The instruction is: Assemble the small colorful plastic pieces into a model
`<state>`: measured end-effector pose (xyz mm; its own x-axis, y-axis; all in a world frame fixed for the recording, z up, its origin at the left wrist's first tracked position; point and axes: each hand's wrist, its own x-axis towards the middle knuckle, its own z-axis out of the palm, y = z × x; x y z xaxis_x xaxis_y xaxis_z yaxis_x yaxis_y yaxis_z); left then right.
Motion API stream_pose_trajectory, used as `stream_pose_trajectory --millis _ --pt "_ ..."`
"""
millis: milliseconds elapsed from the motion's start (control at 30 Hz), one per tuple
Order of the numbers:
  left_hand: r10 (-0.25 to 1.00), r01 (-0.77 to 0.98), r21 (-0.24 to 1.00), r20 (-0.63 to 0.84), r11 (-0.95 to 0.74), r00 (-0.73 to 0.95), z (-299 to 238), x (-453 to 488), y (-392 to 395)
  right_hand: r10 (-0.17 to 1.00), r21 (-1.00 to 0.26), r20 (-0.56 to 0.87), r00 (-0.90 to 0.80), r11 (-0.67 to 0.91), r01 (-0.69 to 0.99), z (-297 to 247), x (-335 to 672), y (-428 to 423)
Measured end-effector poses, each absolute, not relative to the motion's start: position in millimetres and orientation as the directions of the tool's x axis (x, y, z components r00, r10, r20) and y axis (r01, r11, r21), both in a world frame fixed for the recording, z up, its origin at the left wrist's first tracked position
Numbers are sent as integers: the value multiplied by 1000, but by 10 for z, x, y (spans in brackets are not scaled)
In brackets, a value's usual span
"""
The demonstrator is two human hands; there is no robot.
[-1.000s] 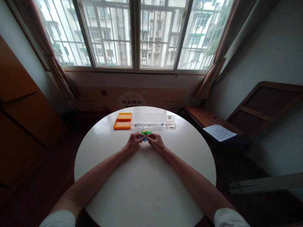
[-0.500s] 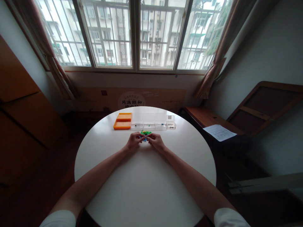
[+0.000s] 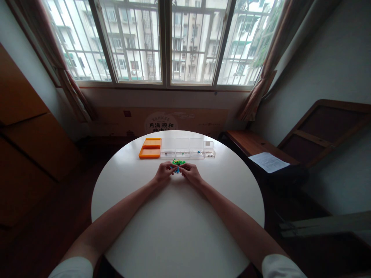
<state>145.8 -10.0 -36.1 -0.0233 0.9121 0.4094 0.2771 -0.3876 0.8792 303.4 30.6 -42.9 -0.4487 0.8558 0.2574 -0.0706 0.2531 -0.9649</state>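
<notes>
My left hand [image 3: 165,171] and my right hand [image 3: 189,172] meet fingertip to fingertip above the white round table [image 3: 179,224]. Both are closed in a pinch, and what lies between the fingertips is too small to name. A little heap of small green, yellow and blue pieces [image 3: 179,162] lies just beyond and partly under the fingers. Behind the heap stand an orange open case [image 3: 150,153] on the left and a row of clear lidded boxes [image 3: 182,148]. A few tiny pieces lie inside the clear boxes. A smaller clear box [image 3: 209,150] ends the row on the right.
A wooden bench [image 3: 246,141] with a sheet of paper [image 3: 269,162] on it stands to the right of the table. A barred window [image 3: 191,42] and a printed box panel [image 3: 188,117] are behind the table. Wooden cabinets [image 3: 23,143] stand at left.
</notes>
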Motion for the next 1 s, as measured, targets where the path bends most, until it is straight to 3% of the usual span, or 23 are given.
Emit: stream_pose_trajectory --millis 1000 --pt "897 323 852 441 -412 -20 -390 1454 -87 861 -959 276 -428 274 -69 -385 3035 279"
